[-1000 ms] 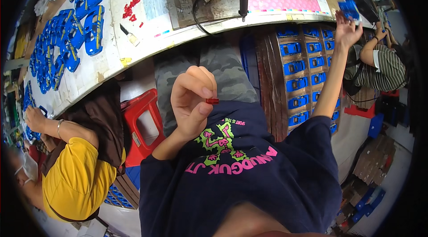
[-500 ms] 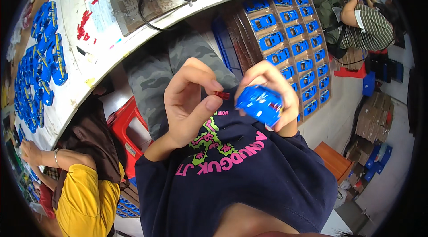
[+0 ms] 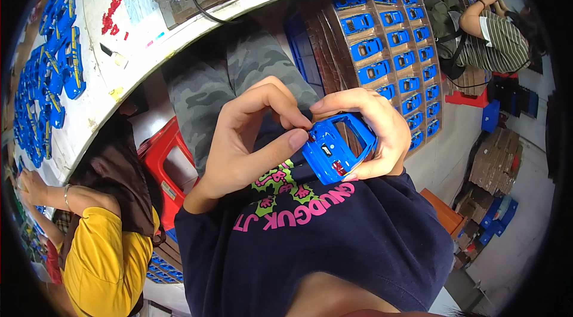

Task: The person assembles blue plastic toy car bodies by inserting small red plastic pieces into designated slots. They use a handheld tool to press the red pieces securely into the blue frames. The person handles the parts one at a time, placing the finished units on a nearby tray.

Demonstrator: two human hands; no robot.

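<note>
Item, a glossy blue plastic toy-car body shell (image 3: 328, 133): carried above the lap, in front of the dark printed shirt (image 3: 370, 245); open cabin frame toward the right, solid end toward the left. My right grip (image 3: 388, 132) is closed around it, fingers along the far side, thumb at the near edge.

Item, a small translucent red plastic piece (image 3: 311, 135): pinched between thumb and forefinger of my left grip (image 3: 239, 153), mostly covered, at one corner of the shell's solid end. It seems to touch; I cannot tell whether it is seated.

Item, a second red plastic part (image 3: 339, 168): on the opposite corner of that end.

Change logged: half a second ago the shell was blurred and the pinched piece stood apart from it. Now the shell is turned, sharp, and the gap has closed. I judge the work to have passed from bringing together to fine positioning.

Stock: loose red pieces (image 3: 107, 21) and blue shells (image 3: 74, 63) on the white-topped desk (image 3: 98, 102).
</note>
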